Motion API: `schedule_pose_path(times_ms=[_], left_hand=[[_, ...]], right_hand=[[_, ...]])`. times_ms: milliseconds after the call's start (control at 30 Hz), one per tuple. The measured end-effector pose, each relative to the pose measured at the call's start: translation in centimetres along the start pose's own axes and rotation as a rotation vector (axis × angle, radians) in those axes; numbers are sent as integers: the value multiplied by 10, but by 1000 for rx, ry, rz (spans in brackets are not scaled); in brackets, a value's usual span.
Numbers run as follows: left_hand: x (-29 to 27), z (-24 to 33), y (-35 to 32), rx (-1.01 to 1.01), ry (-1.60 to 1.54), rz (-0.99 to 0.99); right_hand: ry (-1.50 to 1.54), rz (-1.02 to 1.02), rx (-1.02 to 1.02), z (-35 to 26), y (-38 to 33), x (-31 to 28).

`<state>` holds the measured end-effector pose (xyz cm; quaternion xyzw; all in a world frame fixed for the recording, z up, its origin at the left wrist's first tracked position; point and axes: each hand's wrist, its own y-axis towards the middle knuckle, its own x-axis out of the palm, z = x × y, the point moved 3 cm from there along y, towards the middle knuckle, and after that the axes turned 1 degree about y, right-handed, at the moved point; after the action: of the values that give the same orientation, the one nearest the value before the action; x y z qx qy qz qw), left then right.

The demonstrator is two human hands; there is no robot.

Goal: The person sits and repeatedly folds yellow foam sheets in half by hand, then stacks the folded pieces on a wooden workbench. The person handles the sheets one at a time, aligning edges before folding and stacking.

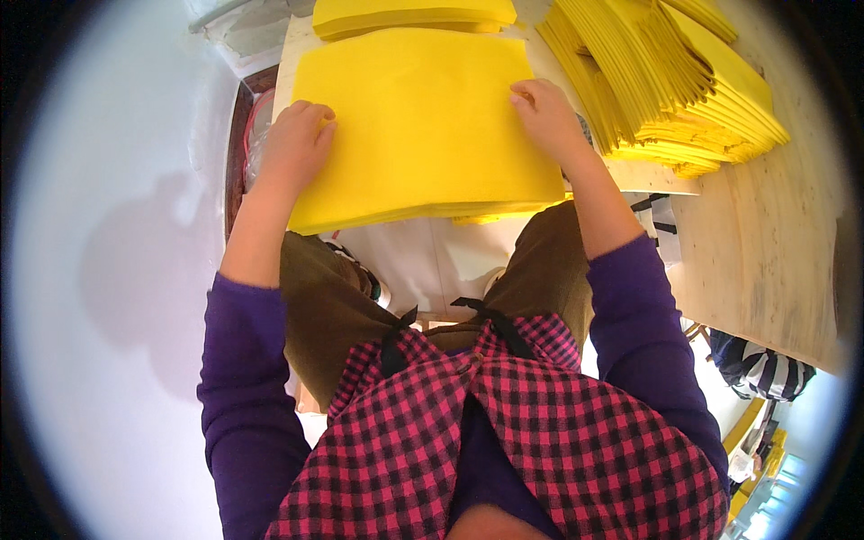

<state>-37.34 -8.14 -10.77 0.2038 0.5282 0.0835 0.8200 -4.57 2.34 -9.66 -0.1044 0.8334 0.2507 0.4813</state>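
Note:
In front of me a broad yellow felt-like sheet (423,126) lies on top of more yellow layers, whose edges show along its near side. My left hand (300,142) is at its left edge, fingers bent and closed on the border. At the right edge, nearer the far corner, my right hand (544,112) has its fingers curled in, thumb and fingertips pinching the edge. How much material each hand grips is hidden.
Beyond the sheet lies another yellow stack (414,16). A large pile of folded yellow pieces (657,81) fans out on the right of the pale wooden table (652,175). A white wall (117,270) stands close on my left. Right, below, is a striped bag (765,369).

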Motion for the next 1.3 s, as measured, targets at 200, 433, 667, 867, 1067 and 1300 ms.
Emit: schedule_pose_path(times_ms=[200,433,667,867,1067,1300], left_hand=[[-8,12,-44,-1,-68,-60],[-4,-2,-4,15,-18,19],[-15,10,-45,11,-69,-17],[-10,4,-18,-47,-39,-6],[-21,5,-40,-42,-108,-22],[-11,1,-22,-13,-75,-1]], right_hand=[[3,-13,-102,-1,-43,1],[-18,45,-15,6,1,8],[21,27,-135,0,-54,-7],[-14,32,-41,10,-11,11],[22,81,-110,9,-30,-7],[-5,56,-52,4,-27,5]])
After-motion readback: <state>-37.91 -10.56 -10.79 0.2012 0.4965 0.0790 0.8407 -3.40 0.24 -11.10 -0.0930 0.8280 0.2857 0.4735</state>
